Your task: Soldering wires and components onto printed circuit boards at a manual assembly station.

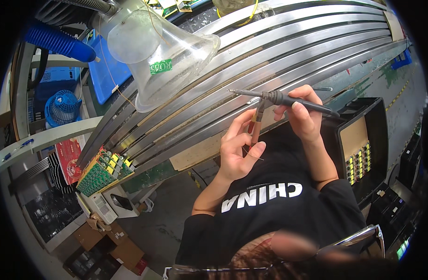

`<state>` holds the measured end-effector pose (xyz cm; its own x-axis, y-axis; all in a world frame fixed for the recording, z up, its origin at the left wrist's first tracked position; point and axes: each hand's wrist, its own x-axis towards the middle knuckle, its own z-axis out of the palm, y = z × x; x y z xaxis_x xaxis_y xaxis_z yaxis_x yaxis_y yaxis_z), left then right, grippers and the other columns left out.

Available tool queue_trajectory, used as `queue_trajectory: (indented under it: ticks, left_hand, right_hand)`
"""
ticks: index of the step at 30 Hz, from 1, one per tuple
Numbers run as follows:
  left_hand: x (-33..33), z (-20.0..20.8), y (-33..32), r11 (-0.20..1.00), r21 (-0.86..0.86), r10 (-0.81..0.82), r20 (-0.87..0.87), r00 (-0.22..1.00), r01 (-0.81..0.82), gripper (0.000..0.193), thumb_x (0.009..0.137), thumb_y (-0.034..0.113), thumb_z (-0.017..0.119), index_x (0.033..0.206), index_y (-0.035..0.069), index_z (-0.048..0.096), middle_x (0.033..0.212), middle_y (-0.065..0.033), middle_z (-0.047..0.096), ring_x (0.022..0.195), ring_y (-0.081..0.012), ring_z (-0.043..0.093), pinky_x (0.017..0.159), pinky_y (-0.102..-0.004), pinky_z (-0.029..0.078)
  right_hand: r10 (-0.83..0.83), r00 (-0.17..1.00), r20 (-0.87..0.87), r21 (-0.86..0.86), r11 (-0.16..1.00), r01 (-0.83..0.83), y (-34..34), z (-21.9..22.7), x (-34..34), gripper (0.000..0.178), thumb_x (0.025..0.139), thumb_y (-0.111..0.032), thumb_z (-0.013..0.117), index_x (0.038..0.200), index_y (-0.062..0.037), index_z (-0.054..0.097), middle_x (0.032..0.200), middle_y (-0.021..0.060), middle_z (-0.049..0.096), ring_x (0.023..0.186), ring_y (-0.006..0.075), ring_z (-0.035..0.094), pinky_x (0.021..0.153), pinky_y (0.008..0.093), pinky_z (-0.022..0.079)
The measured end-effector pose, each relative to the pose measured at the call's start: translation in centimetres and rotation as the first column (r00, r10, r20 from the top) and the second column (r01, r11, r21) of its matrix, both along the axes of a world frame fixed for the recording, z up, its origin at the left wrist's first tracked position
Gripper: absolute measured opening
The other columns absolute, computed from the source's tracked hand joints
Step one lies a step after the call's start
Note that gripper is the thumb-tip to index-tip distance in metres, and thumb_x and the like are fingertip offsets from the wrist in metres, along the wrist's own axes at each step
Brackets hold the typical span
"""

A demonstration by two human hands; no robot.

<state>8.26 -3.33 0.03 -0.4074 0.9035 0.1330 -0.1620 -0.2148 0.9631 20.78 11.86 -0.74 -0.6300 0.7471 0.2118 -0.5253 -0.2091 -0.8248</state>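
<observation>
My right hand (303,119) grips a dark soldering iron (288,100) like a pen, its thin tip pointing left over the metal rails. My left hand (236,150) is just below and to the left of it. It pinches a slim brown and orange stick-like piece (257,125) upright between thumb and fingers, with a fine wire (252,155) sticking out near the thumb. The top of the piece almost meets the iron's shaft. Both hands hover in front of my black shirt (279,205).
Long curved metal conveyor rails (270,46) run across the top. A clear funnel-shaped fume hood (162,56) hangs at upper left. Green circuit boards (102,170) lie stacked at left. A black tray (377,140) with boards stands at right. Cardboard boxes (111,245) sit lower left, a blue fan (62,107) farther left.
</observation>
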Motion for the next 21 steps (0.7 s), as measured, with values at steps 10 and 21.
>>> queue_trajectory:
  ticks: [10,21]
  left_hand:
    - [0.2,-0.4,-0.5,1.000,0.001,-0.024,0.198,0.980,0.024,0.023,0.083,0.001,0.066,0.067,0.002,0.050,0.143,-0.0224,0.048,0.123,-0.0350,0.054,0.107,-0.0440,0.038]
    - [0.2,0.2,-0.8,0.999,-0.044,-0.001,0.163,0.987,0.009,0.024,0.083,0.002,0.067,0.065,0.002,0.050,0.143,-0.0230,0.048,0.125,-0.0349,0.051,0.109,-0.0446,0.036]
  right_hand:
    - [0.106,0.991,0.077,0.489,0.863,-0.130,3.0,0.2,0.7,0.029,0.076,0.002,0.062,0.104,-0.0064,0.063,0.099,0.0204,0.062,0.079,0.0252,0.060,0.072,0.0314,0.049]
    - [0.060,0.996,0.073,0.067,0.996,-0.065,1.2,0.6,0.6,0.020,0.077,0.005,0.064,0.094,-0.0034,0.068,0.099,0.0158,0.062,0.079,0.0194,0.055,0.070,0.0287,0.045]
